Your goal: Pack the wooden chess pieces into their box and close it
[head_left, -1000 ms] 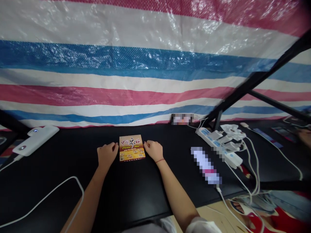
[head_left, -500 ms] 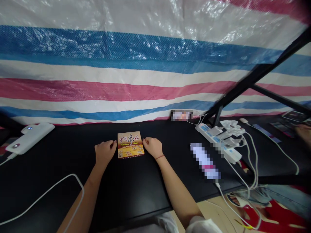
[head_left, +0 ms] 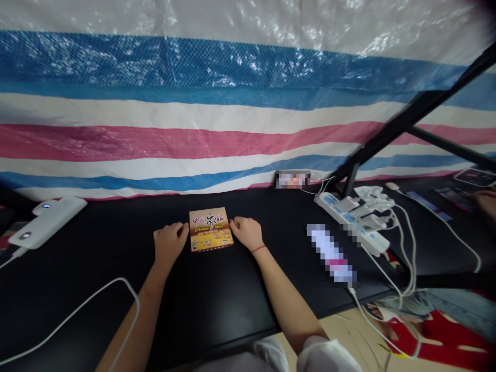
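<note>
Holding the box: you had the Chinese chess box [head_left: 211, 229] lying flat on the black table [head_left: 217, 310], lower middle of the frame, printed cover up, with nothing lifted off it and no pieces showing.

Left side: your left hand [head_left: 168, 243] touched the box's left edge, its fingers loosely curled and narrow; you could not tell whether it gripped.

Right side: your right hand [head_left: 247, 232] touched the opposite edge in the same way, and again a grip could not be told.

Change: the striped tarp [head_left: 194, 139] sat higher in the frame than earlier, while your hands stayed against the box.

Nearby: a blurred object [head_left: 331, 253] lay right of the box, and a white power strip [head_left: 351, 222] lay beyond it. A white power bank [head_left: 48, 222] sat at the upper left, with a white cable [head_left: 70, 315] below it. Another person's hand [head_left: 486, 204] showed at the far right edge.
</note>
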A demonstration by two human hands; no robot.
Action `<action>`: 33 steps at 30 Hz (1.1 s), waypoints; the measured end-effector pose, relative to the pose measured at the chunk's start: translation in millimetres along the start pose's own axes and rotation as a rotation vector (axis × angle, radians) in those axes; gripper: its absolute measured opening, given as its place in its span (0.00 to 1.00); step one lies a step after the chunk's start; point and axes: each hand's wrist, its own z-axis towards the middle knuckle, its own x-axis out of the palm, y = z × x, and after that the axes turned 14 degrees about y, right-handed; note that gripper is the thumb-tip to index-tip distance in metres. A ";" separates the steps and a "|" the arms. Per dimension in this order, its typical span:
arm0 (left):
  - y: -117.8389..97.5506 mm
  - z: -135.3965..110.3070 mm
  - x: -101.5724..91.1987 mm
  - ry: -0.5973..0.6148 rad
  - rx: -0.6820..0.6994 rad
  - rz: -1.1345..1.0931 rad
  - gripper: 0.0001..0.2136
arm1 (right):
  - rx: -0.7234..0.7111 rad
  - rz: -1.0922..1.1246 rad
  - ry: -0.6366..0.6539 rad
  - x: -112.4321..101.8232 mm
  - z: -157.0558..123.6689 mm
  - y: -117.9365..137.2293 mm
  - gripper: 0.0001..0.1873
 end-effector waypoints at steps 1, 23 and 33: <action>0.0 -0.2 0.2 -0.002 0.003 0.003 0.16 | -0.002 -0.002 -0.002 0.2 0.2 -0.1 0.19; 1.5 -2.4 0.9 0.013 0.019 0.010 0.17 | -0.033 0.036 -0.008 -0.7 -1.4 -0.2 0.18; 2.5 -2.0 2.4 -0.008 0.035 -0.010 0.17 | -0.036 0.045 0.004 -1.5 -2.2 -0.1 0.18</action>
